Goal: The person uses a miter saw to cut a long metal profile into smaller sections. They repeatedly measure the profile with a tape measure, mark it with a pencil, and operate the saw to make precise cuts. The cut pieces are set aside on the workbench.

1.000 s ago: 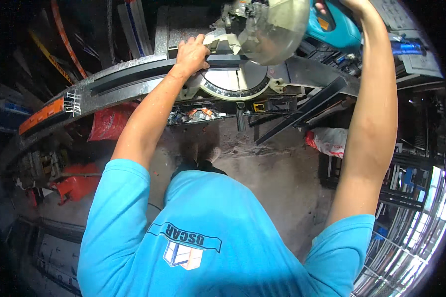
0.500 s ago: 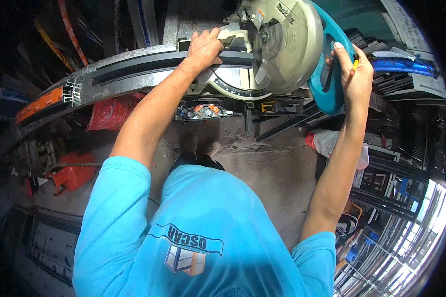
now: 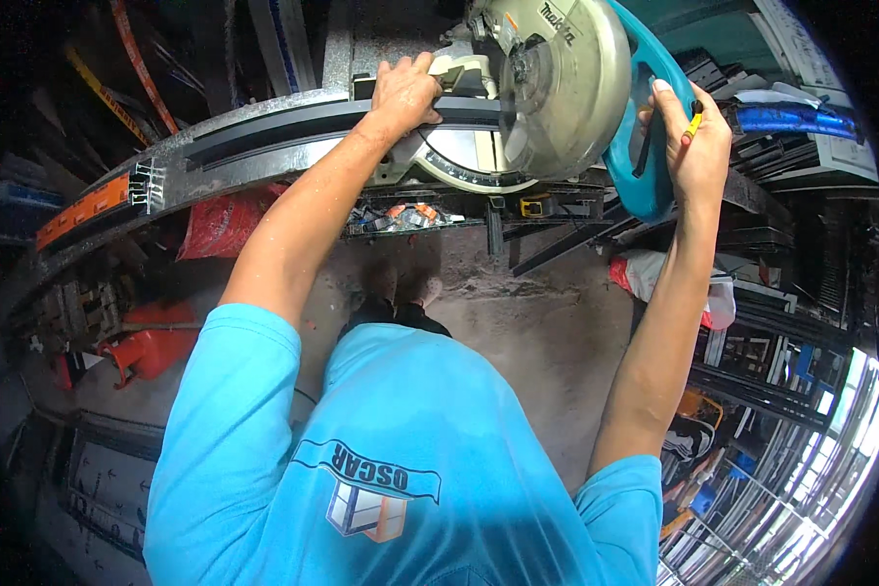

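A miter saw with a pale green blade guard (image 3: 565,83) stands at the top centre, its head above the round base (image 3: 462,174). My right hand (image 3: 695,142) is closed round the saw's teal handle (image 3: 645,200). A yellow marker or pencil (image 3: 691,129) sticks out between that hand's fingers. Across the saw bed, against the fence, lies a long dark grey metal profile (image 3: 288,127). My left hand (image 3: 405,93) grips this profile just left of the guard, fingers over its far side. The guard hides the profile's right end; the blade is hard to make out.
Left along the metal bench (image 3: 171,181) is an orange strip (image 3: 83,210). Below the saw, a shelf holds small loose parts (image 3: 400,217) and a yellow-black tape measure (image 3: 534,207). A red container (image 3: 151,347) stands on the floor at left; metal profiles (image 3: 781,479) are stacked at right.
The saw handle and my right hand have shifted very slightly to the left. My left hand stays in place on the profile. The surroundings move a little with the head.
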